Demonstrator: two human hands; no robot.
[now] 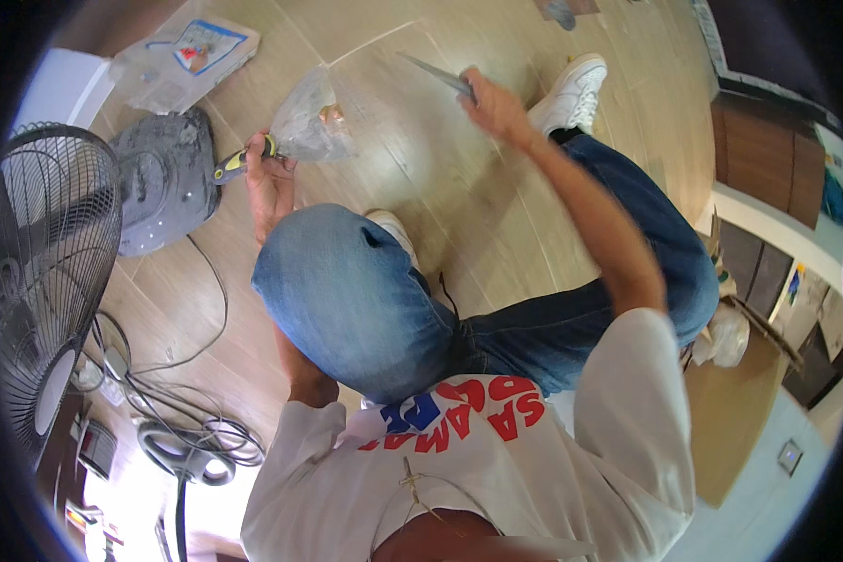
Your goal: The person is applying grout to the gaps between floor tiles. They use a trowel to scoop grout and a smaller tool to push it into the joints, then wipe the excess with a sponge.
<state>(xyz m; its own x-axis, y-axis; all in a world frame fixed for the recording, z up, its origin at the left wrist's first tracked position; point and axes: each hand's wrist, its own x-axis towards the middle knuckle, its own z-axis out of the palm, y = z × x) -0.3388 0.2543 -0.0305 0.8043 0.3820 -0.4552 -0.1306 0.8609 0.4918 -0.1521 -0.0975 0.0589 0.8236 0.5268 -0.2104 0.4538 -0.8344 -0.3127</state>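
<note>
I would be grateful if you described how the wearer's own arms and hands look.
Both the left hand and right hand are without gloves. The left sleeve and right sleeve are short, loose and plain white. No watch shows on the right forearm; the knee partly hides the left arm.

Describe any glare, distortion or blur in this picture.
Head view: white glare at lower left near the coiled cables; head view: pale sheen across the floor; head view: edges bending near the black rim; head view: translucent thing beside left hand, hazy.
</note>
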